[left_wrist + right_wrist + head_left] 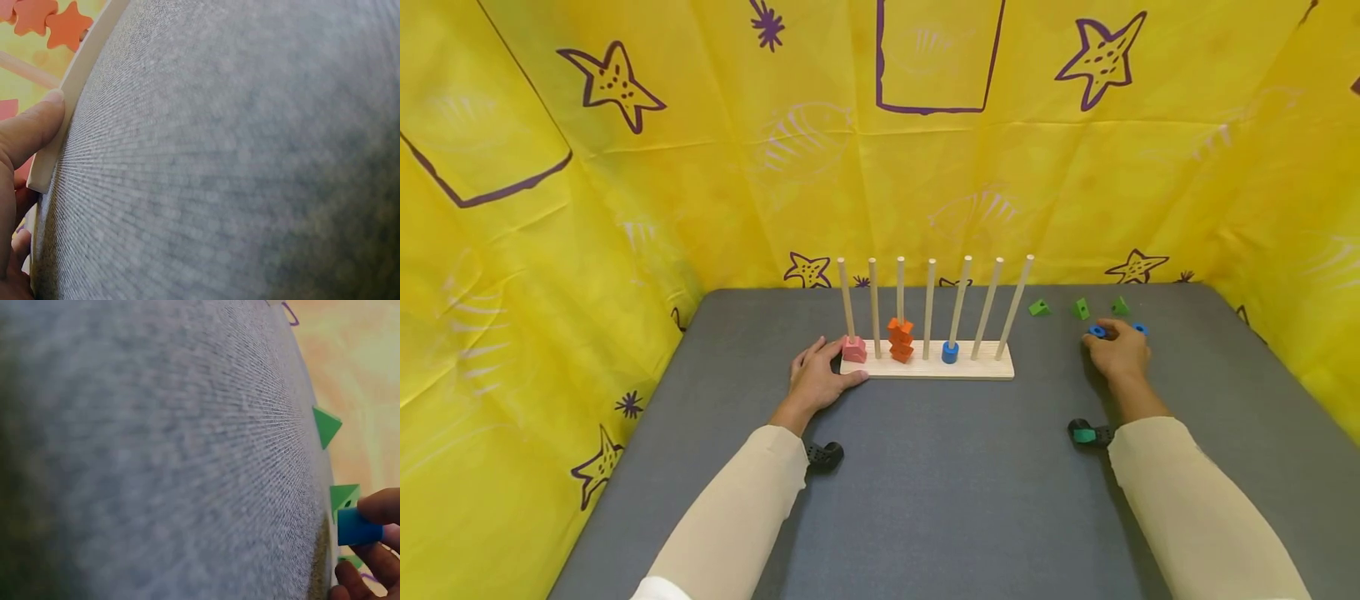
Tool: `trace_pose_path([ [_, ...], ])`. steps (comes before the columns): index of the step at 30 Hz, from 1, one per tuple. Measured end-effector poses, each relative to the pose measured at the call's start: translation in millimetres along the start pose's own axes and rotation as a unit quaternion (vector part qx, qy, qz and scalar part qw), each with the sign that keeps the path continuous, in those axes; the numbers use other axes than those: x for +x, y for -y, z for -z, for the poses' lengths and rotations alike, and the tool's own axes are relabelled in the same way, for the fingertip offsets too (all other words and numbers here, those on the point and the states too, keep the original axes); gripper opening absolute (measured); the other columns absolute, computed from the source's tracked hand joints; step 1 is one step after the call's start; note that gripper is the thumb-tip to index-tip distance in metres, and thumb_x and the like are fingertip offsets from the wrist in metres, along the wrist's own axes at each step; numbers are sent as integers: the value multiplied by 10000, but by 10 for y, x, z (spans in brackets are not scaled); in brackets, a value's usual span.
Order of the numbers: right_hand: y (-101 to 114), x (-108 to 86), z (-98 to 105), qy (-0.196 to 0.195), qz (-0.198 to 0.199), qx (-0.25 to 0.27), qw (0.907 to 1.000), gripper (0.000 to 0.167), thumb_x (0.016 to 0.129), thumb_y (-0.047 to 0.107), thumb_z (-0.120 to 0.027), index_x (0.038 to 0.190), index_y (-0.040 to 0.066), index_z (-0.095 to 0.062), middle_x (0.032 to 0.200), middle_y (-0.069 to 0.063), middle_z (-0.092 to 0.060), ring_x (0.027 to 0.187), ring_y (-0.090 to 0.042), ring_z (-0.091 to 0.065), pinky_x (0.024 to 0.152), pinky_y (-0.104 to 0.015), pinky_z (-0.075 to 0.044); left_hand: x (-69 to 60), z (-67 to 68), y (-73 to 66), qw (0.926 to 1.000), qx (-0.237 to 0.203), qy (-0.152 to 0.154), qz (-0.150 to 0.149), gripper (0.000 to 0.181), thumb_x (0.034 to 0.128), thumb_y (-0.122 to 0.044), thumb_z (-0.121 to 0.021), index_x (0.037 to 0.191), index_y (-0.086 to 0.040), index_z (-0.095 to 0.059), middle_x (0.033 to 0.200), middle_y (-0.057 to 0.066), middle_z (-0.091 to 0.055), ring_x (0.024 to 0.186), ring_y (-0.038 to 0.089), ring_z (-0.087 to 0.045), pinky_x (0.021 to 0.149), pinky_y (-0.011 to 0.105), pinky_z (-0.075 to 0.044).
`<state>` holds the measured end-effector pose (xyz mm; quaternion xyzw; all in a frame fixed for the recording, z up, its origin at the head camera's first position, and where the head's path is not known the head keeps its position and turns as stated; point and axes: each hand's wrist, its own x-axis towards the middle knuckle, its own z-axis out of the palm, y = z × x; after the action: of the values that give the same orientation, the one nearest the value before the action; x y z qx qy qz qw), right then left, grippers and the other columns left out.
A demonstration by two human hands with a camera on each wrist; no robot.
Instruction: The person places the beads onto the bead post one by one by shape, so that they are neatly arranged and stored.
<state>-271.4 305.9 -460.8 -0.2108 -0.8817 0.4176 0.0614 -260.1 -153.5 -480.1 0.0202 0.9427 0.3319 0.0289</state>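
Note:
A wooden peg board (895,369) with several upright rods stands on the grey table. My left hand (818,377) grips its left end, thumb on the front edge; the left wrist view shows the thumb (40,125) against the wood. Pink pieces (853,349) sit on the leftmost rod. Stacked orange star-shaped pieces (901,341) are on the third, and a blue cylinder (950,352) on the fifth. Over at the right, my right hand (1120,350) pinches a blue cylindrical bead (359,527) between thumb and fingers. Another blue bead (1141,329) shows just beyond that hand.
Three green triangular blocks (1081,309) lie in a row near the table's back edge, behind the right hand. A yellow cloth (737,192) with sea-creature drawings hangs behind and beside the grey table (925,492). Dark wrist devices (826,456) protrude from both sleeves.

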Motion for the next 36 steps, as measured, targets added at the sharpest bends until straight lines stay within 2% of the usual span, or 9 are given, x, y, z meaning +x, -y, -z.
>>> trace_pose_path([
  [5,61,-64,49,-142,62,135,9998,527,941,259,-587,1413,49,-489,1334,-202,-531,1273,-446,-332,981,-500,-361,2,-3,-8,10000,-44,12,30,824,802,-464,-762,1488,-172,-411,1482,106,-405,1424,306,-131,1100,564,-46],
  [8,123,-117,106,-185,251,260,9992,508,943,259,-583,1402,55,-501,1328,-190,-542,1231,-418,-418,936,-478,-408,10,-2,-5,10000,-81,17,34,824,801,-468,-761,1487,-174,-413,1487,114,-396,1422,318,-128,1099,567,-43],
  [12,246,-199,212,-122,659,408,9969,498,955,285,-585,1385,47,-510,1296,-197,-555,1160,-370,-530,777,-306,-495,18,2,-5,10000,-78,12,1,822,802,-468,-758,1485,-165,-415,1485,125,-395,1421,320,-134,1101,559,-30],
  [16,417,-299,326,-109,1050,526,9930,529,944,350,-600,1368,42,-524,1263,-185,-563,1146,-334,-547,712,-192,-471,19,2,-5,10000,-81,31,5,821,806,-468,-756,1486,-163,-412,1483,112,-402,1426,293,-133,1105,542,-15],
  [20,620,-431,435,-200,1345,559,9891,559,926,404,-615,1364,65,-541,1247,-147,-577,1057,-210,-566,725,-200,-465,14,-3,1,9999,-102,50,-8,820,811,-455,-756,1488,-152,-407,1482,116,-403,1428,291,-129,1105,544,-8],
  [25,857,-578,543,-310,1756,782,9809,524,910,380,-658,1307,47,-587,1161,-91,-627,925,-49,-568,723,-163,-463,7,1,8,9999,-137,47,-4,817,812,-452,-756,1488,-153,-408,1486,125,-394,1426,311,-120,1101,559,-17],
  [30,1059,-685,617,-235,2104,1007,9721,473,897,355,-686,1249,46,-617,1052,24,-637,920,-48,-588,726,-163,-469,7,12,2,9999,-114,85,19,823,811,-454,-756,1489,-147,-404,1490,124,-390,1427,312,-119,1102,558,-17],
  [36,1262,-793,660,-260,2322,1248,9643,458,891,318,-701,1266,68,-619,1027,38,-658,913,-83,-603,763,-196,-463,5,8,-4,9999,-89,108,50,832,811,-461,-755,1494,-151,-395,1496,131,-376,1426,316,-120,1104,555,-13],
])
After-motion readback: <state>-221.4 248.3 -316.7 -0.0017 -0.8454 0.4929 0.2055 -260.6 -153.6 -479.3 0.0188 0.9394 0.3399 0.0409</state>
